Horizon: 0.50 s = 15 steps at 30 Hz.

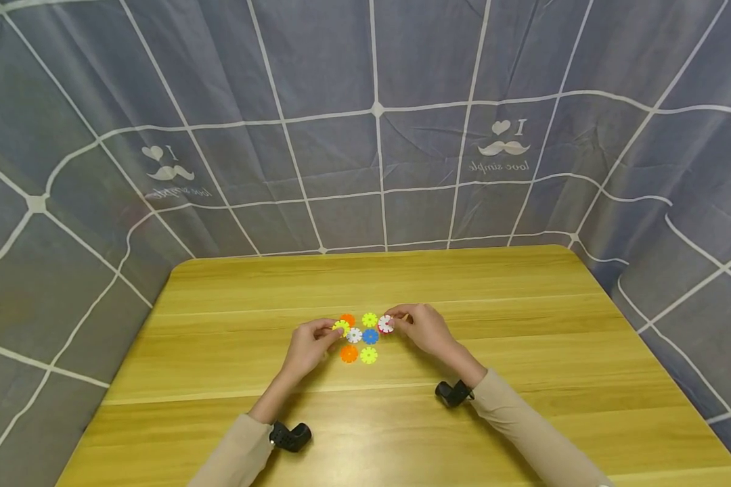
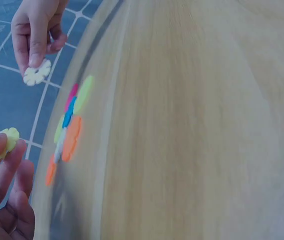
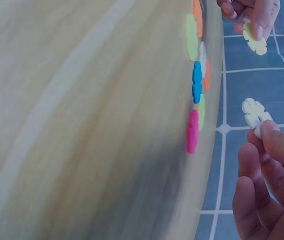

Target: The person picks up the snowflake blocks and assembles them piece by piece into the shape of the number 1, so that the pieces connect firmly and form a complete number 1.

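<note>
My left hand [image 1: 306, 348] pinches a yellow snowflake disc [image 2: 12, 138] between thumb and fingers, held above the table. The right hand [image 1: 428, 329] grips a white snowflake disc [image 3: 253, 111] by its edge, also raised off the surface. Between the hands lie several flat notched discs: a white one [image 1: 354, 335] beside a blue one [image 1: 371, 337], an orange one [image 1: 348, 354], and two yellow-green ones [image 1: 368, 355]. Another orange disc [image 1: 347, 318] is partly covered by the held yellow disc. A pink disc [image 3: 192, 131] lies under the right hand's white disc, mostly hidden in the head view.
The discs lie on a wooden table [image 1: 365, 419]. A grey curtain [image 1: 341, 162] with white lines stands behind the table and along both sides. Each wrist carries a black camera, one on the left [image 1: 291, 437] and one on the right [image 1: 453, 393].
</note>
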{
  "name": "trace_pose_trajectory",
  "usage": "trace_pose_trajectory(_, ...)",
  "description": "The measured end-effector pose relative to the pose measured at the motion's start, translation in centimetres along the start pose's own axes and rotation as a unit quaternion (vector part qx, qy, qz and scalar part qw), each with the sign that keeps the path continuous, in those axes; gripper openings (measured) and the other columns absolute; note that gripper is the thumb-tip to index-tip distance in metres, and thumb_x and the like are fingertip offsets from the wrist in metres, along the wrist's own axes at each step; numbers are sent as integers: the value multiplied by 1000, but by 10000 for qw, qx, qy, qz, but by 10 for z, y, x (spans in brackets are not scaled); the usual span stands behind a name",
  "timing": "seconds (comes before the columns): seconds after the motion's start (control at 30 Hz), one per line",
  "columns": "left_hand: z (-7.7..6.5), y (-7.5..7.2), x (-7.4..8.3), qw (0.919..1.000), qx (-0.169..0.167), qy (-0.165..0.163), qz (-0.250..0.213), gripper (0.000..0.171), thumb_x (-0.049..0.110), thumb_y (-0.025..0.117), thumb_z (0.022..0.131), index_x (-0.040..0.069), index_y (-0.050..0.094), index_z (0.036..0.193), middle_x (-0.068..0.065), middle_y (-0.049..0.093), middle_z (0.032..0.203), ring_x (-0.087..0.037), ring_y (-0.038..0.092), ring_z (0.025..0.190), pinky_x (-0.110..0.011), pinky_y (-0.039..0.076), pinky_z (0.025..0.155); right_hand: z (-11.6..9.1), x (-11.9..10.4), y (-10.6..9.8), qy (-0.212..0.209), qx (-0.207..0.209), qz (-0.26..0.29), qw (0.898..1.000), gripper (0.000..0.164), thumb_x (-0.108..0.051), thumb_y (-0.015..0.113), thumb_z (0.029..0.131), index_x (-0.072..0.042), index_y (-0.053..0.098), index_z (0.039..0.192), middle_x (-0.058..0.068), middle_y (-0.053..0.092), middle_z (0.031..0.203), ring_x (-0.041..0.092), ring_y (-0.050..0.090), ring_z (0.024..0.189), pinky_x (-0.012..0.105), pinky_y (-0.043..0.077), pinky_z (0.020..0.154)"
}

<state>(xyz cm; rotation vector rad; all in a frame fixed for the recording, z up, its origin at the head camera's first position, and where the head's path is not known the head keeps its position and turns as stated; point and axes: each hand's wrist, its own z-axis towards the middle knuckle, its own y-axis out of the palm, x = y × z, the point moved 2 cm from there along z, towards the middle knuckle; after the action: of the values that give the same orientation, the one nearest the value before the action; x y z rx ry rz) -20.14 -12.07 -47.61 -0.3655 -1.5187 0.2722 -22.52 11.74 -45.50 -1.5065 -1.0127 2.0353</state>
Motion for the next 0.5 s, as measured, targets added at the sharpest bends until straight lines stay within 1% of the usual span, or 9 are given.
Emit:
trace_pose_trajectory(0.1,-1,1,2,9999,51,-7,-100,23,14,70,87,0,71,105,-16,71,79,-21,62,58,-18,37,42,0,-3,-1,28,109,67,9999,13,-18,68,90,-14,75,100,-2,72,87,8,53,66,20,39,55)
trace_pose_trajectory(0.2,-2,2,6,9995,102,-52,-277,21,15,69,88,1,71,105,-18,70,79,-22,60,57,-18,35,41,0,-7,-2,-2,207,115,9997,13,-21,67,90,-14,75,98,-3,72,84,9,55,68,20,40,54)
trace_pose_trajectory(0.3,-4,4,9,9988,79,-87,-472,19,13,68,90,1,70,104,-20,68,79,-24,59,58,-19,37,42,1,-11,-2,-60,281,131,9995,13,-22,66,92,-12,74,97,-2,72,85,9,56,69,20,41,54)
trace_pose_trajectory(0.4,-7,7,13,9979,-47,-83,-638,18,12,66,91,-2,69,103,-22,69,83,-27,63,62,-22,46,47,1,-14,-3,-58,330,199,9992,14,-22,65,93,-12,72,98,-1,72,89,9,56,69,21,42,55)
trace_pose_trajectory(0.5,-9,10,17,9971,-148,-149,-734,19,12,64,92,-2,68,104,-23,71,85,-31,68,67,-27,50,50,1,-16,-3,-22,350,307,9989,13,-22,64,93,-12,71,98,0,71,91,11,58,72,22,44,57)
